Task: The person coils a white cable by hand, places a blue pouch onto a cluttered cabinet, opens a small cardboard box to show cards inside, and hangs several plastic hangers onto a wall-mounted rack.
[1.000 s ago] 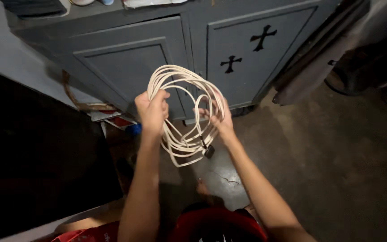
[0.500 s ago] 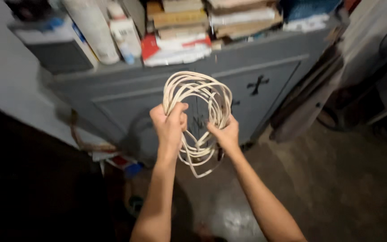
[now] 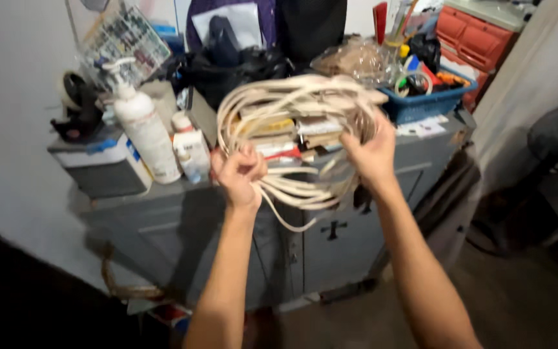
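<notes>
A coil of cream-white cable (image 3: 292,103) hangs in the air in front of a grey cabinet (image 3: 330,245). My left hand (image 3: 237,173) is closed around the coil's left side. My right hand (image 3: 369,152) grips its right side, so the loops are stretched wide between both hands. A loose loop end (image 3: 295,226) droops below the hands. The coil is level with the cluttered cabinet top and partly hides a stack of books (image 3: 292,132) there.
On the cabinet top stand a white pump bottle (image 3: 142,132), a smaller white bottle (image 3: 192,152), a grey box (image 3: 101,168), black bags (image 3: 234,61), a blue basket (image 3: 421,103) of small items and a red drawer box (image 3: 479,35). A grey wall is left, concrete floor right.
Both hands have lifted the cable coil from in front of the cabinet doors up to the level of the cabinet top. The hands moved apart, widening the loops. The view tilted upward.
</notes>
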